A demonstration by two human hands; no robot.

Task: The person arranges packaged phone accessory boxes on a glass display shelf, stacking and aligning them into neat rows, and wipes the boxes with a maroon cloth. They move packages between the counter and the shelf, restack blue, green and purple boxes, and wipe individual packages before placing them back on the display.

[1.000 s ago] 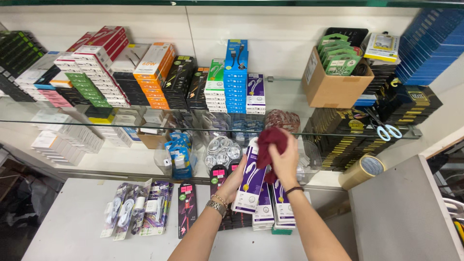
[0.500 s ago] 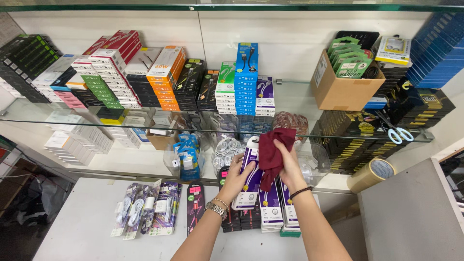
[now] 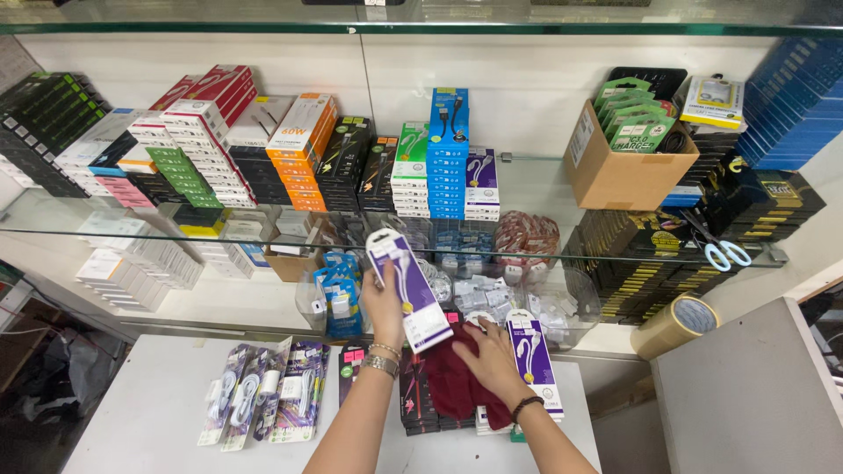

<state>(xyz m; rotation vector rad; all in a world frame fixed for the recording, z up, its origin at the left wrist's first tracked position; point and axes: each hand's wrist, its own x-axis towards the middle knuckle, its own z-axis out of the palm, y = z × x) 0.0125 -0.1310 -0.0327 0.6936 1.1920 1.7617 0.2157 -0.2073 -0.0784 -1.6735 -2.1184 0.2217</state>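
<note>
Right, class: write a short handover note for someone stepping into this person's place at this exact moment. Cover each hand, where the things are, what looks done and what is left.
Left hand: raised, gripping a white and purple cable pack, tilted, above the table.
Right hand: flat on a dark red cloth, which lies over a stack of dark packs at the white table edge.
Beside the right hand: another white and purple pack on a pile.
Done: a row of purple cable packs lies on the table's left part.
Left: the held pack is not yet set down; the cloth is bunched on the stack.
</note>
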